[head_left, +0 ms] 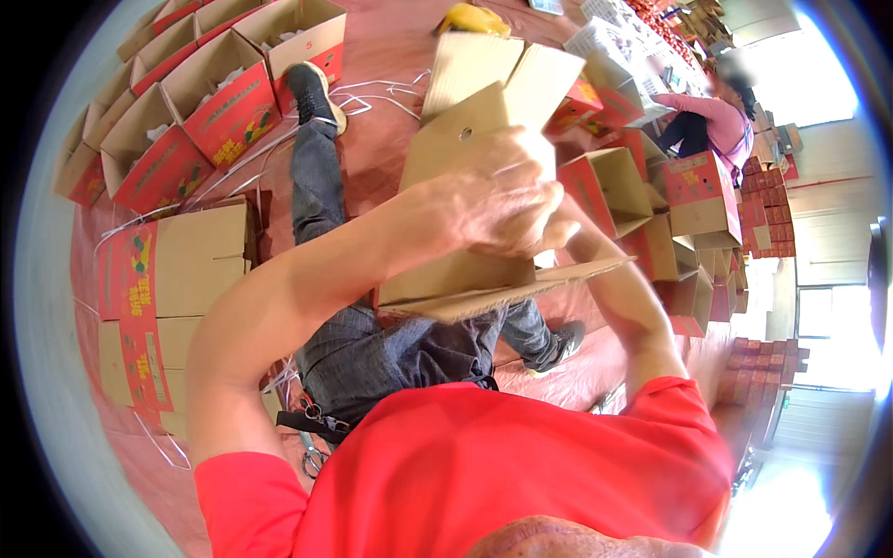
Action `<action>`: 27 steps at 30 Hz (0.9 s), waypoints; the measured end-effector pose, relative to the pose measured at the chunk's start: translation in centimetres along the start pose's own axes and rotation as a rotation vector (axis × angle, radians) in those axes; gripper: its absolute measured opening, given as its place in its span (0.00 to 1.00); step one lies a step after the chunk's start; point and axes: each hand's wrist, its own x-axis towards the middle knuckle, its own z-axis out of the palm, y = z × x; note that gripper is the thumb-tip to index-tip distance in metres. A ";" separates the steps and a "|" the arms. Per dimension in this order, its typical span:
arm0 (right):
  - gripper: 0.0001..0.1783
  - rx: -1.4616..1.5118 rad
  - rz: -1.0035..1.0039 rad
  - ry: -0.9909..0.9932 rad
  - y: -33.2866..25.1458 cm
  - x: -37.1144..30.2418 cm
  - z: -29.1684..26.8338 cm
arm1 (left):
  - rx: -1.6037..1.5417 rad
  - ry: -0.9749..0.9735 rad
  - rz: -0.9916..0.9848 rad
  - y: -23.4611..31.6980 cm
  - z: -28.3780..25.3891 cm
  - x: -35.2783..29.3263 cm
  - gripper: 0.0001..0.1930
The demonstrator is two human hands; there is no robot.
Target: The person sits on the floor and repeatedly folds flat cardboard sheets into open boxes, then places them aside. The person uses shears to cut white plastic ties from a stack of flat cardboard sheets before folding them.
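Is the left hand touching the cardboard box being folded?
Touching. The head view shows the left hand pressed flat on the cardboard box panel.

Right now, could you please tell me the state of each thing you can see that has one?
Cardboard box in hand: partly folded, flaps open, held up over the lap.
Left hand: closed on the box's side.
Right hand: hidden behind the box.
Row of red-and-brown boxes: set up, tops open.
Flat box blanks: unfolded, lying on the floor.
White straps: loose on the floor.
Scissors: hanging at the waist.

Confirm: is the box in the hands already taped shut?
No: the box under the left hand has its flaps open and spread, with no tape visible.
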 end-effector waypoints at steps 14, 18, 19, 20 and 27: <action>0.29 -0.285 0.197 0.096 1.6 -5.0 4.1 | -0.061 -0.192 -0.129 -3.6 4.1 -10.2 0.35; 0.22 -0.221 0.279 0.103 -0.9 -3.6 3.7 | 0.171 -0.328 -0.366 -4.5 2.0 -12.3 0.36; 0.20 -0.174 0.283 0.103 -1.1 -3.1 3.3 | 0.204 -0.330 -0.404 -4.5 2.0 -12.4 0.36; 0.19 -0.209 0.279 0.115 -1.1 -3.1 3.4 | 0.199 -0.309 -0.405 -4.5 2.1 -12.5 0.35; 0.21 -0.007 0.659 0.483 -2.0 -4.4 3.6 | 0.120 -0.275 -0.369 -4.8 3.8 -14.3 0.35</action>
